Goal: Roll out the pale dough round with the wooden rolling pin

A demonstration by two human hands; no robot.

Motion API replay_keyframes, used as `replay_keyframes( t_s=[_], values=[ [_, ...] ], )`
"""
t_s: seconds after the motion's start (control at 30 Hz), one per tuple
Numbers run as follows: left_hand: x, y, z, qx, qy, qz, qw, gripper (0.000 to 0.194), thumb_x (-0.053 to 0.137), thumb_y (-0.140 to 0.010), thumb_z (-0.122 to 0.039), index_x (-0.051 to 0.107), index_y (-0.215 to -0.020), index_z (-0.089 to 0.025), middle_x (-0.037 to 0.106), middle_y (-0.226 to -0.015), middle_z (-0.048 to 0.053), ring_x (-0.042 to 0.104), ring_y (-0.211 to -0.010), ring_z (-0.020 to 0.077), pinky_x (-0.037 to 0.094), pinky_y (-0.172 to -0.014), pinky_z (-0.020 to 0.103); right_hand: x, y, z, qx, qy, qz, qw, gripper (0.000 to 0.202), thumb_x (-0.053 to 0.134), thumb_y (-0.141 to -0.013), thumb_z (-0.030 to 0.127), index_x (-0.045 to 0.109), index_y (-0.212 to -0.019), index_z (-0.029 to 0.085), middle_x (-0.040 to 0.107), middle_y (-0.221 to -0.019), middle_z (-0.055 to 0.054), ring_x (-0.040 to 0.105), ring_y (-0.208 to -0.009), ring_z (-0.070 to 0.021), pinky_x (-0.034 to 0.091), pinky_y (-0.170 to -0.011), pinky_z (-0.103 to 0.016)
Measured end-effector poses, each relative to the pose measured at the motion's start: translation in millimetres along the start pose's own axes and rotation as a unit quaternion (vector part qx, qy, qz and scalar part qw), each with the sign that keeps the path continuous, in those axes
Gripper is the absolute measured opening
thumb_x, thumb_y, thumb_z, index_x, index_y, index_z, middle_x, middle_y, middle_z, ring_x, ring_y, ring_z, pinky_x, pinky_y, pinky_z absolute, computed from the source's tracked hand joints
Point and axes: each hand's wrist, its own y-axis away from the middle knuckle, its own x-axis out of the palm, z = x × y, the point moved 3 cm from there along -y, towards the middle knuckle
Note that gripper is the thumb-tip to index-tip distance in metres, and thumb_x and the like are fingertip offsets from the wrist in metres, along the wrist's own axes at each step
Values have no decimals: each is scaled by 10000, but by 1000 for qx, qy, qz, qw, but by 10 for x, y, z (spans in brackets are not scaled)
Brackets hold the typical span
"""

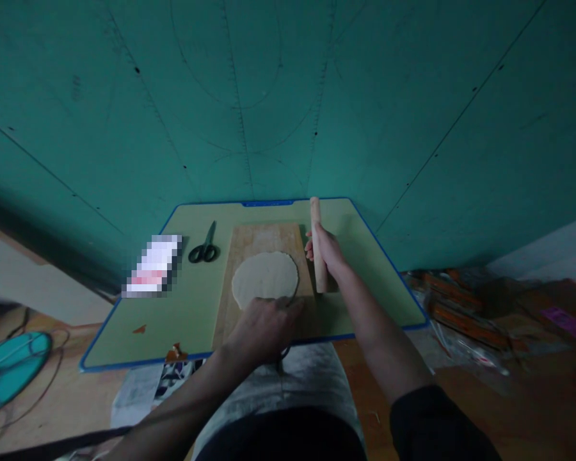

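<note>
A flat, roughly round sheet of dough [265, 276] lies on a wooden board [269, 237] in the middle of the table. Over the dough's near edge is my left hand [269, 326], its fingers bent together and seeming to pinch that edge; the hand hides the dough's near side and its own fingertips. My right hand [330, 251] is closed around a wooden rolling pin [319, 275]. The pin is held off to the right of the board, pointing away from me, apart from the dough.
Black-handled scissors [204, 250] lie left of the board on the blue-edged table [192, 326]. Further left is a blurred-out white and red item [153, 266]. A green wall [278, 128] rises behind the table. Boxes and plastic wrapping [461, 314] lie on the floor at right.
</note>
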Motion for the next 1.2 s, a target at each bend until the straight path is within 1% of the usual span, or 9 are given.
replay_keyframes(
  t_s=[0.13,0.33,0.5,0.63,0.7,0.8,0.9,1.03,1.2],
  values=[
    [27,-4,15,-4,4,-11,1000,354,501,-885,-144,604,-1220,-191,747,-961,99,719,-775,223,517,-619,300,6,1,7,0,-5,0,1000,375,473,-979,511,567,-794,200,560,-430,49,511,-328,-92,405,-337,-175],
    [-24,-23,-28,-7,11,12,1000,256,500,-879,-124,633,-1091,-176,741,-942,85,716,-781,241,513,-621,316,2,-12,10,-3,-1,1,1000,357,462,-995,462,567,-785,194,562,-428,53,510,-317,-94,407,-336,-180],
    [-82,-40,-11,-12,18,-8,1000,159,512,-908,-186,664,-955,-186,715,-847,65,688,-691,202,466,-580,274,-12,-22,-1,-8,2,4,1000,348,440,-1002,445,569,-808,187,563,-428,55,516,-323,-95,407,-339,-179],
    [-264,65,298,-90,54,-126,986,204,502,-932,-244,649,-1064,-193,711,-804,39,654,-630,158,426,-566,246,-11,-14,-8,-10,2,6,1000,366,503,-962,517,575,-806,193,576,-443,53,524,-332,-96,411,-345,-177],
    [-347,174,518,-138,67,-181,972,215,491,-938,-313,659,-983,-188,698,-742,32,633,-593,151,409,-551,241,-4,-6,-4,-13,-1,5,1000,371,527,-946,531,571,-793,196,570,-437,55,512,-324,-93,404,-340,-175],
    [-384,358,814,-205,86,-212,952,265,472,-930,-376,666,-888,-200,713,-742,40,657,-631,173,418,-567,249,2,3,3,-16,-4,3,1000,364,509,-960,510,566,-784,196,558,-424,57,494,-314,-87,392,-332,-170],
    [-315,503,1001,-248,119,-219,936,277,438,-916,-367,669,-917,-215,742,-792,46,697,-708,202,455,-601,263,-2,8,8,-19,0,7,1000,362,498,-967,499,571,-787,194,563,-431,56,507,-323,-86,394,-335,-165],
    [-169,578,1070,-237,163,-251,924,327,375,-928,-343,657,-1015,-203,750,-906,73,716,-820,218,518,-692,302,-18,23,20,-17,-1,0,1000,363,513,-956,509,576,-788,193,568,-440,54,519,-327,-90,400,-336,-169],
    [-20,595,983,-210,180,-284,918,289,414,-938,-362,640,-1013,-198,698,-1088,104,671,-998,233,533,-861,356,-19,43,28,-6,5,-8,1000,343,504,-966,472,581,-788,189,564,-431,53,512,-320,-91,394,-328,-169]
  ],
)
